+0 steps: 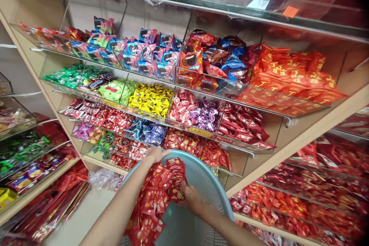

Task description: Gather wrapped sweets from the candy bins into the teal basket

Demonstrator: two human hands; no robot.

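Note:
A blue plastic basket (pixel 201 160), its wall finely perforated, is in front of the lower shelves. My left hand (pixel 155 155) is closed over its far rim. Inside, red snack packets (pixel 150 200) with round printed spots lie heaped toward the left, while the basket's floor shows on the right. My right hand (pixel 192 199) reaches in, thumb and fingers closed on a strip of dark red packets (pixel 176 175) at the edge of the heap. Some of its fingers are hidden behind the packets.
Tiered clear shelves hold yellow-wrapped candies (pixel 151 100), purple candies (pixel 206 114), cookie packs (pixel 191 61) and orange packets (pixel 291 73). A slanting wooden panel (pixel 288 138) borders them at right. More red packets (pixel 317 173) fill racks beyond. A clear plastic bag (pixel 105 179) lies low at left.

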